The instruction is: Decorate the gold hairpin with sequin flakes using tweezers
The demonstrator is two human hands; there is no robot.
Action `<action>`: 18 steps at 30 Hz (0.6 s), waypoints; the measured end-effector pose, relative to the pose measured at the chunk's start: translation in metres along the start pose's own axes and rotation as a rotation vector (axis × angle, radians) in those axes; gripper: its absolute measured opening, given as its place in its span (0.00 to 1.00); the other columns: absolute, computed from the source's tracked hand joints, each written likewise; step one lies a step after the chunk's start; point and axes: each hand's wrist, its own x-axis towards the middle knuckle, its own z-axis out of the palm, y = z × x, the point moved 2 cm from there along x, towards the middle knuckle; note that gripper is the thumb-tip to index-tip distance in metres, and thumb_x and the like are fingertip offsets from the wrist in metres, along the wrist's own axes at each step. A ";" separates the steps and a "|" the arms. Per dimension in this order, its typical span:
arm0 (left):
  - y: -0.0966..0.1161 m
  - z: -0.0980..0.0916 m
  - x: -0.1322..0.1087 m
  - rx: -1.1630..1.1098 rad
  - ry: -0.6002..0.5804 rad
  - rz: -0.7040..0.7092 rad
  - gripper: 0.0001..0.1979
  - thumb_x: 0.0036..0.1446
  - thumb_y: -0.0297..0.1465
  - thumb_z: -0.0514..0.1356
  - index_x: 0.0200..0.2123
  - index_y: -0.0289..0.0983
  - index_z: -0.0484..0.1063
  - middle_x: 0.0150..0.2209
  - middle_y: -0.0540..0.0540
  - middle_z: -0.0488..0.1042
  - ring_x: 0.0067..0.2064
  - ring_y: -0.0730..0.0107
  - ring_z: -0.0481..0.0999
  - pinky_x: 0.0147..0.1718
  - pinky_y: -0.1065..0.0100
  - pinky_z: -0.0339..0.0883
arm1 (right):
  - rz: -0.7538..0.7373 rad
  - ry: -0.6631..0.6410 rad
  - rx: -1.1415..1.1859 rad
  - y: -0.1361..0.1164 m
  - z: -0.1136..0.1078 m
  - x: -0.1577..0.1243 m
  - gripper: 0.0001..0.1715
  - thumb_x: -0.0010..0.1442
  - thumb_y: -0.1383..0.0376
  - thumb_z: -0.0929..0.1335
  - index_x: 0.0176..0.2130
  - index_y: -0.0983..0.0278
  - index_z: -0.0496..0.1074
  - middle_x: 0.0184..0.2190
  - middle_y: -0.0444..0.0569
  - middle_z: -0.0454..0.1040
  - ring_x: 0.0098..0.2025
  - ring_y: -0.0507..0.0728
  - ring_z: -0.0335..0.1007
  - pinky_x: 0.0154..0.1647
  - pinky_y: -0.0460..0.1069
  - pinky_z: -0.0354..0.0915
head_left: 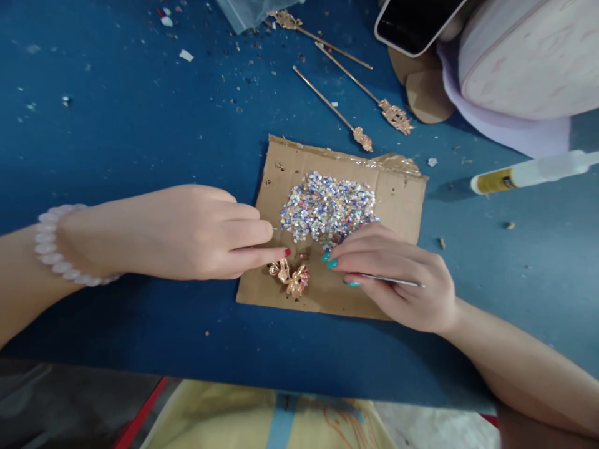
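My left hand [196,234] lies at the left edge of a cardboard piece [397,206], its fingers curled and one red-nailed fingertip pressed against a small gold flower ornament [296,282]. The ornament has pinkish bits on its right side; my thumb is hidden. From the right comes my right hand [402,274], closed around a thin silvery metal tool [390,280] whose working end I cannot make out. Its turquoise-nailed fingertips are at the lower edge of a heap of glittering multicoloured chips [330,209]. A tiny pinkish piece [304,255] lies between the hands, above the ornament.
Gold hairpins [327,103] lie beyond the cardboard, near a clear plastic bag [248,12]. At the right lies a white glue bottle [528,174] with a yellow label. A phone [416,25] and a pale rounded bag [528,62] occupy the far right. Scraps dot the blue table [116,125].
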 end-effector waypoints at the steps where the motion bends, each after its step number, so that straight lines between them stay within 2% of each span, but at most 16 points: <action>1: 0.000 0.000 0.000 -0.002 -0.012 -0.005 0.23 0.80 0.27 0.51 0.73 0.45 0.68 0.41 0.51 0.76 0.40 0.68 0.77 0.35 0.64 0.65 | 0.001 0.001 -0.002 0.000 0.000 0.000 0.07 0.77 0.67 0.70 0.47 0.67 0.80 0.41 0.56 0.89 0.45 0.57 0.89 0.52 0.56 0.83; 7: 0.000 -0.004 0.002 0.050 0.048 0.039 0.21 0.81 0.26 0.48 0.68 0.41 0.72 0.39 0.51 0.76 0.39 0.67 0.76 0.33 0.64 0.64 | -0.007 0.001 -0.023 -0.001 -0.001 0.000 0.06 0.77 0.68 0.69 0.47 0.66 0.79 0.41 0.56 0.89 0.45 0.58 0.89 0.50 0.56 0.84; 11: -0.001 -0.004 0.002 0.011 -0.011 0.015 0.23 0.79 0.23 0.49 0.69 0.45 0.71 0.41 0.51 0.77 0.40 0.69 0.77 0.34 0.65 0.65 | -0.004 0.002 -0.013 -0.001 -0.002 0.001 0.07 0.77 0.69 0.69 0.47 0.64 0.80 0.41 0.55 0.89 0.44 0.58 0.89 0.49 0.57 0.84; 18: 0.000 -0.002 0.000 0.034 -0.026 0.020 0.25 0.78 0.21 0.48 0.70 0.44 0.70 0.43 0.51 0.77 0.41 0.69 0.77 0.35 0.64 0.66 | -0.053 -0.022 0.019 -0.004 -0.003 0.001 0.12 0.79 0.64 0.68 0.45 0.68 0.79 0.38 0.56 0.88 0.45 0.58 0.88 0.49 0.54 0.85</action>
